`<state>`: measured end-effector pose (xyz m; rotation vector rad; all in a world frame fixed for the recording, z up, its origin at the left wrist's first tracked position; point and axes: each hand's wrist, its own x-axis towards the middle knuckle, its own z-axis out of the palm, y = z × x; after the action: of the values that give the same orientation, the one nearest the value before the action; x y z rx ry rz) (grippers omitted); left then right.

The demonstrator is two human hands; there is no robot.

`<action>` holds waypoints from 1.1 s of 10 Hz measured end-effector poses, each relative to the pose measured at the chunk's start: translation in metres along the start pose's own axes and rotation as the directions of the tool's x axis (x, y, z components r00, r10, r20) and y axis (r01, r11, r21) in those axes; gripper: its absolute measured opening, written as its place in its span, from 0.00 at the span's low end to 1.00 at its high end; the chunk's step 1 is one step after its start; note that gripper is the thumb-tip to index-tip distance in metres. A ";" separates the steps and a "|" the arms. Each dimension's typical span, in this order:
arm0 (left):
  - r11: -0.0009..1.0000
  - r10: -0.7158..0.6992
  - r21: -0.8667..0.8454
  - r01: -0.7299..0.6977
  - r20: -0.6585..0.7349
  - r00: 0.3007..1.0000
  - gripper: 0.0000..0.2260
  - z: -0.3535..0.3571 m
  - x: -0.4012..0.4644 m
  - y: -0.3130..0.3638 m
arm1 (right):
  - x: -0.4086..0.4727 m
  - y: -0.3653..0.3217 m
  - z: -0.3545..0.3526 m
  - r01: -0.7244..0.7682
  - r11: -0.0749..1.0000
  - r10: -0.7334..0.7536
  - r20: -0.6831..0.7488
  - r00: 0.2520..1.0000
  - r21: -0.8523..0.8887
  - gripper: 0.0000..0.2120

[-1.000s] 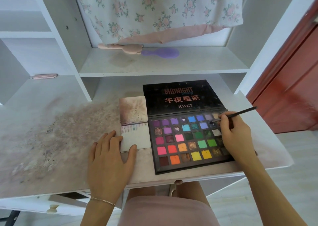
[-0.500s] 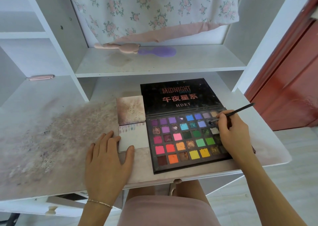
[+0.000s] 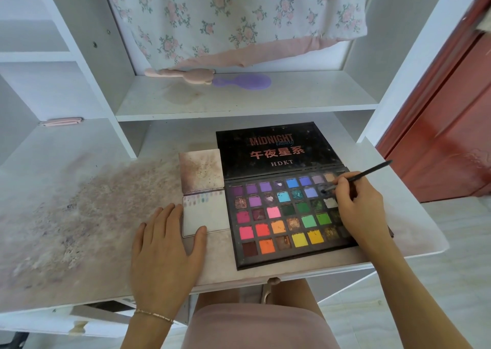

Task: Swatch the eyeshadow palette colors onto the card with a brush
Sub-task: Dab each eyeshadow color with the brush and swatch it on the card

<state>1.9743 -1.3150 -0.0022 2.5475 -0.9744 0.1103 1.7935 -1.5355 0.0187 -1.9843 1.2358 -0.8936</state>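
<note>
An open black eyeshadow palette (image 3: 287, 261) with many coloured pans lies on the desk, its lid laid back flat. My right hand (image 3: 358, 210) rests over the palette's right side and pinches a thin dark brush (image 3: 372, 170); the brush tip sits in a dark pan near the upper right. To the left of the palette lies a small folded white card (image 3: 206, 216) with a row of faint swatches along its upper edge. My left hand (image 3: 164, 245) lies flat on the desk, fingers straight, thumb and fingertips touching the card's lower left corner.
The desk top (image 3: 79, 216) is stained with powder on its left half. On the shelf behind lie a pink hairbrush (image 3: 183, 74) and a purple hairbrush (image 3: 245, 81). A floral cloth (image 3: 239, 16) hangs above. A red door (image 3: 446, 136) stands at the right.
The brush tip has shifted slightly down and left within the palette's upper right pans. The left hand has stayed on the card.
</note>
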 end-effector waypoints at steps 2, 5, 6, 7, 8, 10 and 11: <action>1.000 0.012 0.028 -0.013 0.006 1.000 0.33 0.001 0.001 -0.001 | -0.004 -0.010 0.001 0.062 0.986 -0.051 -0.073 0.996 0.153 0.06; 0.999 0.014 0.034 -0.014 -0.010 1.000 0.29 0.000 0.000 0.000 | -0.019 -0.059 0.057 0.125 0.919 -0.208 0.191 0.959 0.374 0.11; 1.000 -0.001 0.025 0.001 -0.007 1.000 0.26 -0.001 0.000 0.001 | -0.022 -0.070 0.078 0.111 0.908 -0.231 0.263 0.937 0.403 0.10; 1.000 -0.008 0.021 0.008 -0.006 1.000 0.25 -0.002 0.000 0.002 | -0.021 -0.079 0.095 0.099 0.913 -0.243 0.334 0.911 0.395 0.09; 1.000 -0.007 0.022 0.007 -0.011 1.000 0.25 -0.002 0.000 0.002 | -0.019 -0.085 0.105 0.091 0.916 -0.245 0.367 0.897 0.390 0.07; 1.000 -0.006 0.029 0.006 -0.023 1.000 0.24 0.000 0.000 0.002 | -0.018 -0.082 0.107 0.093 0.925 -0.245 0.391 0.887 0.369 0.07; 0.999 -0.010 0.030 0.010 -0.023 1.000 0.25 0.000 0.000 0.002 | -0.018 -0.082 0.107 0.108 0.928 -0.257 0.401 0.879 0.357 0.08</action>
<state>1.9733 -1.3164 -0.0016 2.5729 -0.9584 0.1516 1.9140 -1.4729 0.0181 -1.9108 0.6035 -0.6308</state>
